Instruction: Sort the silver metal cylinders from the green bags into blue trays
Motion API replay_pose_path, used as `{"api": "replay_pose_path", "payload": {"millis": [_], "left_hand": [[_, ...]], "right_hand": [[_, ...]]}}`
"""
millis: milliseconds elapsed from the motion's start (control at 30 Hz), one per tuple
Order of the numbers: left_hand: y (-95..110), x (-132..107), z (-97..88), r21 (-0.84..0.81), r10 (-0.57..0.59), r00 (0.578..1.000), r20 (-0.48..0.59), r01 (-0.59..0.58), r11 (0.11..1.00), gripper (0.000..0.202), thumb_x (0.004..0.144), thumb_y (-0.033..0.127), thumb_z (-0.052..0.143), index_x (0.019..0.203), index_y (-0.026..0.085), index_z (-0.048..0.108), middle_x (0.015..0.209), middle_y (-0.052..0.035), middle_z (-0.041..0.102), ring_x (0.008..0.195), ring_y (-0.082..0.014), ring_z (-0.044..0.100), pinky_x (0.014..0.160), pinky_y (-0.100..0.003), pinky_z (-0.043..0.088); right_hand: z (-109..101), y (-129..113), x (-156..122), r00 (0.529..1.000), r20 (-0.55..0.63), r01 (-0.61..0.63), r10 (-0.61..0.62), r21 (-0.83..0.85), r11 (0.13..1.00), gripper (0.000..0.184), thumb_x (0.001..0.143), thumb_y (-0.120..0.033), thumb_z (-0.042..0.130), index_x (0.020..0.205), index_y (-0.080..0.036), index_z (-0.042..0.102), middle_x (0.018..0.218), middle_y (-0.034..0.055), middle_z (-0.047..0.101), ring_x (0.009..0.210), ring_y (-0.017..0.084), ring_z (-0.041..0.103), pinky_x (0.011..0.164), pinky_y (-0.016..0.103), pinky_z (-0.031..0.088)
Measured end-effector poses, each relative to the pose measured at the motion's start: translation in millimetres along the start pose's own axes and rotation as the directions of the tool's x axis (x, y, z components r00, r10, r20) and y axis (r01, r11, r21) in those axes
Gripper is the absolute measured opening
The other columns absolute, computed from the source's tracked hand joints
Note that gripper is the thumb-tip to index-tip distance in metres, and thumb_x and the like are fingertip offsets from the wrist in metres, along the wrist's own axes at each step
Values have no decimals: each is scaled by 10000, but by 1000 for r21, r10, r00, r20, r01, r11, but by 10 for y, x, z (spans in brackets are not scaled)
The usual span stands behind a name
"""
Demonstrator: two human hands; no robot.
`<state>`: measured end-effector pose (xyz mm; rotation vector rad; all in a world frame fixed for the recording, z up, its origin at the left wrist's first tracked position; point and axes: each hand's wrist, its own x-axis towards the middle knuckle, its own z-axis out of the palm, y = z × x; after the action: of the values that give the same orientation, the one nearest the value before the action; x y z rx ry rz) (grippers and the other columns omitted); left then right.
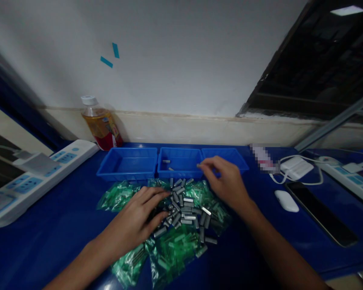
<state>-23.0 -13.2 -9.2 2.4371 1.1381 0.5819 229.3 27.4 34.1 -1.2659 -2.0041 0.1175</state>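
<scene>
My left hand rests at the left side of a pile of silver metal standoffs, thumb and fingers apart, the fingertips touching the pile. Smaller screw-like metal pieces lie among the standoffs near the thumb. My right hand is over the front rim of the middle blue bin, pinching a small metal standoff between thumb and finger; only its end shows. Inside that bin lie a loose standoff and another partly visible piece. Clear bags of green parts surround and underlie the pile.
Blue bins stand left and right of the middle one. A drink bottle is behind on the left. Power strips flank both sides. At right lie a phone, a white earbud case and a charger with cable.
</scene>
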Motion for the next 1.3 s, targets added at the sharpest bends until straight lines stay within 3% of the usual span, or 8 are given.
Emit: {"api": "replay_pose_path", "payload": {"millis": [67,133,267,400,600,833,967,1300], "left_hand": [[-42,-2,27,81,24,998,53,-28,996,269,923,319,472,1170,240,546,1224,-77,529,1078,-242,493,921,-434,408],[-67,0,40,106,26,996,86,-35,994,203,938,293,429,1035,225,594,1174,-73,541,1026,-232,501,875,-415,417],[-86,9,31,114,-1,993,118,-13,993,237,956,258,365,922,202,593,991,-59,577,888,-202,519,801,-382,416],[-108,15,15,128,-26,990,140,8,992,199,945,284,405,1002,214,583,944,-47,583,867,-202,536,799,-380,413],[-82,20,-21,93,-51,984,171,35,995,207,936,244,376,905,183,572,907,-55,573,848,-190,542,790,-351,418],[-65,66,-74,118,-51,989,135,35,992,248,951,281,354,917,173,574,885,-58,580,829,-198,538,789,-369,420],[-75,106,-133,105,8,980,196,-29,994,186,911,253,455,962,209,629,929,-46,595,871,-186,557,786,-316,429],[-16,230,-272,90,1,983,183,-17,996,111,878,235,507,888,180,603,850,-33,595,781,-167,566,704,-280,424]], "right_hand": [[-138,275,183,983,-23,-182,181,-139,973,143,860,-259,566,793,-167,652,750,30,674,675,145,609,642,244,418],[-176,518,324,930,114,-302,348,-301,905,165,848,-295,576,795,-177,678,732,34,687,679,160,623,616,246,398],[-29,788,480,785,364,-273,501,-524,807,183,815,-342,588,789,-204,706,792,64,702,705,192,632,597,255,378],[119,844,546,736,460,-200,496,-552,809,157,772,-223,573,823,-210,720,855,72,707,751,185,635,612,238,373],[74,878,526,811,463,-172,358,-397,902,256,866,-244,475,749,-182,695,714,51,691,637,153,606,560,222,345],[-81,620,94,988,48,-142,147,-98,985,253,894,-265,453,785,-162,657,690,33,660,630,153,588,616,241,384],[-55,320,-247,999,-45,28,-28,-7,1000,191,900,-214,473,805,-162,631,753,37,662,691,146,589,690,259,407],[248,-230,-533,938,140,295,-318,166,941,113,887,-174,492,882,-188,604,717,21,645,650,150,544,657,293,414]]}}
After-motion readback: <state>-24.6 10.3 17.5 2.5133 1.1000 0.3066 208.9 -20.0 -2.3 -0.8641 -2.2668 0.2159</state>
